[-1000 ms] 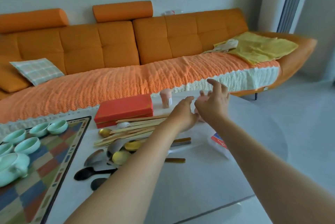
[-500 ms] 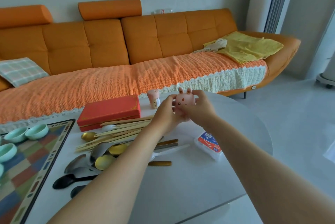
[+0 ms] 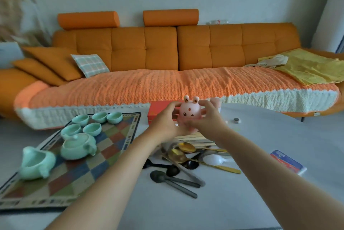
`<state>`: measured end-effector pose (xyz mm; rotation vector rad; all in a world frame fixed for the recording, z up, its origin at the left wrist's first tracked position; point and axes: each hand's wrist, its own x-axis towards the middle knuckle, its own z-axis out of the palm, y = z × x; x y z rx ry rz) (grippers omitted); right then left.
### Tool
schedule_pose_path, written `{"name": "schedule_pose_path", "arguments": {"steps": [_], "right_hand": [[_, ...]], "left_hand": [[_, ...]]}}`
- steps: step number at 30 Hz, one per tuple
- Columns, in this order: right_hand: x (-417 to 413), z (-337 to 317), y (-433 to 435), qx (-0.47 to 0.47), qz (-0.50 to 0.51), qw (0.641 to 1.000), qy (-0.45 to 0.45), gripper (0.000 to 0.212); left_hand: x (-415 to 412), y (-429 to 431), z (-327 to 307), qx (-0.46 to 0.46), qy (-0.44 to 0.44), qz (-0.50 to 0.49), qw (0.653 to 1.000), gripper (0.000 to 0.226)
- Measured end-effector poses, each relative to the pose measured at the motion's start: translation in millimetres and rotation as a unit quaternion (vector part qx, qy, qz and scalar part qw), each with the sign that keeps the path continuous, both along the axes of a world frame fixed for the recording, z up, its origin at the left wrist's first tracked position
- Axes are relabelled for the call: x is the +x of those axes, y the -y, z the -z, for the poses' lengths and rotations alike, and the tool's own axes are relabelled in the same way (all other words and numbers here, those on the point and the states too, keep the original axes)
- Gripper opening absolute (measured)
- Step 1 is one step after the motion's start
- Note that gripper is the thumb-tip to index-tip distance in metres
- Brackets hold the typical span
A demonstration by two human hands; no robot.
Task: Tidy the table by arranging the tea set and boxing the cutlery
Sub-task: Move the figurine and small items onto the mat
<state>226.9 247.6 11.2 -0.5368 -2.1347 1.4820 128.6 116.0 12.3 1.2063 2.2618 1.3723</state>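
both hands are up over the middle of the bench [image 3: 260, 136]. the left hand [image 3: 163, 125] and right hand [image 3: 206, 121] curl round a pink rabbit figure [image 3: 189, 114], one on each flank. it is held clear of the bench, above the cutlery heap. it looks like smooth moulded plastic, probably light. the ears seem the weak point, so a body grip suits it.

cutlery lies loose below the hands. chopsticks [image 3: 195, 139] sit nearest the wrists. spoons [image 3: 178, 157] in gold, black, grey and white overlap toward the near edge. they are stiff, thin, likely slippery, and best gathered by the handles in a bundle. the red box [image 3: 158, 112] sits behind the hands, mostly hidden.

the tea set is on the chequered mat [image 3: 104, 155] at left. five cups [image 3: 92, 129] group at the far end, with the teapot [image 3: 78, 146] beside them and the pitcher [image 3: 36, 162] nearest. they look like glazed ware, fragile and slick. lift each cup singly, and the teapot by its body with the lid steadied.
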Motion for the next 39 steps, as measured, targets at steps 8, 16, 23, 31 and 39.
{"name": "schedule_pose_path", "arguments": {"steps": [8, 16, 23, 31, 39], "right_hand": [[-79.0, 12.5, 87.1, 0.058, -0.071, 0.994, 0.053, 0.073], [-169.5, 25.0, 128.7, 0.075, -0.074, 0.988, 0.113, 0.079], [-206.3, 35.1, 124.1, 0.129, -0.033, 0.981, 0.143, 0.075], [-224.8, 23.8, 108.4, 0.241, -0.04, 0.953, 0.177, 0.077], [-240.4, 20.7, 95.7, 0.28, -0.04, 0.943, 0.177, 0.073]], "left_hand": [[-77.6, 111.6, 1.2, -0.081, 0.015, -0.057, 0.995, 0.045], [-153.2, 164.0, 14.7, -0.209, -0.159, -0.207, 0.943, 0.042], [-183.2, 165.1, 27.6, -0.264, -0.172, -0.186, 0.931, 0.049], [-204.3, 135.1, 31.2, -0.376, -0.198, -0.182, 0.887, 0.046], [-204.8, 125.1, 38.4, -0.353, -0.227, -0.179, 0.89, 0.046]]}}
